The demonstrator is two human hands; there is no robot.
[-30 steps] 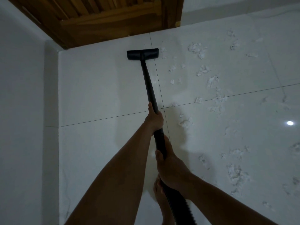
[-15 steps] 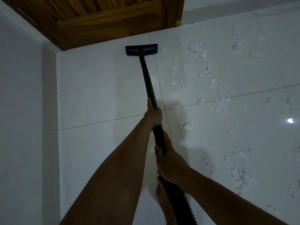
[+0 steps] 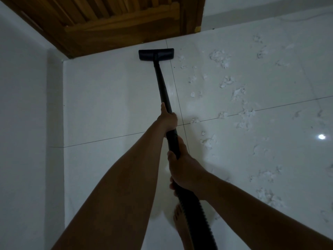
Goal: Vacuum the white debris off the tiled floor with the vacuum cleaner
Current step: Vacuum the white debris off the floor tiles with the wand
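A black vacuum wand [image 3: 163, 87] runs from my hands to its flat black floor head [image 3: 156, 54], which lies on the white tiled floor [image 3: 108, 98] just short of the wooden door. My left hand [image 3: 168, 120] grips the wand higher up. My right hand [image 3: 185, 170] grips it lower, where the ribbed black hose [image 3: 196, 219] begins. White debris [image 3: 220, 58] lies scattered in clumps to the right of the head and wand, more debris [image 3: 209, 141] sits near my hands, and a further patch [image 3: 266, 195] spreads at lower right.
A brown wooden door [image 3: 111, 20] closes the far side. A white wall [image 3: 23, 123] runs along the left. My bare foot [image 3: 180, 224] stands under the hose. A bright light reflection [image 3: 321, 136] shines on the tiles at right.
The floor head has slid a little farther from me toward the door. Both hands keep their grip on the wand.
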